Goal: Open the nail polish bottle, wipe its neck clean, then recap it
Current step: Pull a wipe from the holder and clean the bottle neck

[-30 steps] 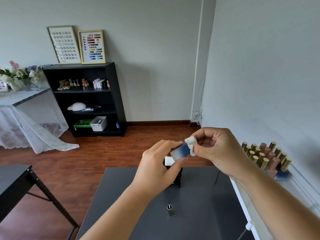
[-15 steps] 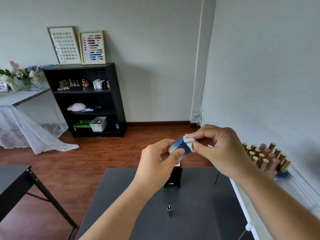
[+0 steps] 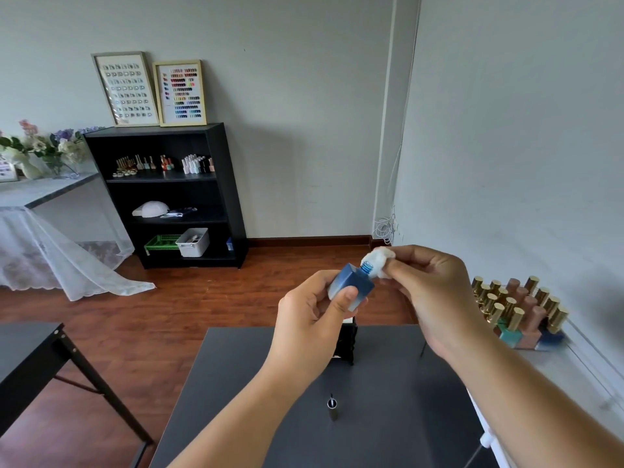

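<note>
Blue square-bodied glass nail polish bottle (image 3: 351,286), uncapped, is at centre frame, grasped around its body by the left hand (image 3: 312,319). Its long axis tilts up and right, threaded neck (image 3: 366,267) pointing toward the right hand (image 3: 435,298). That hand pinches a white cotton pad (image 3: 381,260) against the neck's right side; contact appears made, though fingers partly hide it. Gold-barrelled brush cap (image 3: 332,409) stands lower centre on the dark grey tabletop (image 3: 388,417), nearer the left forearm.

Two hands: left hand (image 3: 310,324), right hand (image 3: 435,298). One blue bottle (image 3: 351,287), one cotton pad (image 3: 381,260), one cap (image 3: 332,408), two framed charts (image 3: 150,91), one black shelf (image 3: 165,194).
</note>
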### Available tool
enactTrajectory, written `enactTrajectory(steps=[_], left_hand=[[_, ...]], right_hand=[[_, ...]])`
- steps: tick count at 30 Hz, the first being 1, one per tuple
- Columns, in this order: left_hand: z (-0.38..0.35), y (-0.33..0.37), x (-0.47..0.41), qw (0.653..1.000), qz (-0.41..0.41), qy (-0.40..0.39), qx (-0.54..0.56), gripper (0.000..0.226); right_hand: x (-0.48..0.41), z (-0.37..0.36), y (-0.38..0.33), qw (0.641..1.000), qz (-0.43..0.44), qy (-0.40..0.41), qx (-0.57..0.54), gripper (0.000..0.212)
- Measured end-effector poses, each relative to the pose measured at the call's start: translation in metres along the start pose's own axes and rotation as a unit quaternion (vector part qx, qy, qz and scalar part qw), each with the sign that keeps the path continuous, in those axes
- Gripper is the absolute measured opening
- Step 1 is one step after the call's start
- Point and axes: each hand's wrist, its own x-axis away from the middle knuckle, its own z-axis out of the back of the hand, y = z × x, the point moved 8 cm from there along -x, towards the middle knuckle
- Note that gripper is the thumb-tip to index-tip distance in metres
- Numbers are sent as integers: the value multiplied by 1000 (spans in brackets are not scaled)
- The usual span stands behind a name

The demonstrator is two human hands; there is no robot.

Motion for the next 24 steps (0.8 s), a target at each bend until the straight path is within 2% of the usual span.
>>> enactTrajectory(steps=[2, 4, 7, 11, 14, 17, 20, 24], left_hand=[[1, 2, 0, 1000, -9, 7, -10, 16], [4, 2, -1, 1000, -11, 22, -13, 18], [8, 2, -1, 998, -17, 41, -37, 21], [13, -3, -1, 997, -5, 60, -53, 21], [14, -10, -1, 998, 11, 57, -40, 19], [13, -22, 1, 997, 44, 53, 18, 18], [14, -38, 3, 994, 77, 46, 56, 21], [16, -59, 12, 993, 89, 29, 71, 20]], right_hand=[[4, -5, 2, 999, -8, -20, 23, 25], [10, -11, -6, 993, 46, -43, 99, 23], [14, -16, -20, 965, 134, -50, 222, 16], [21, -20, -23, 951, 154, -63, 262, 14], [23, -20, -18, 968, 122, -75, 208, 22], [16, -14, 3, 995, 10, -78, 60, 30], [13, -9, 29, 993, -70, -86, -36, 21], [16, -5, 57, 987, -102, -95, -76, 20]])
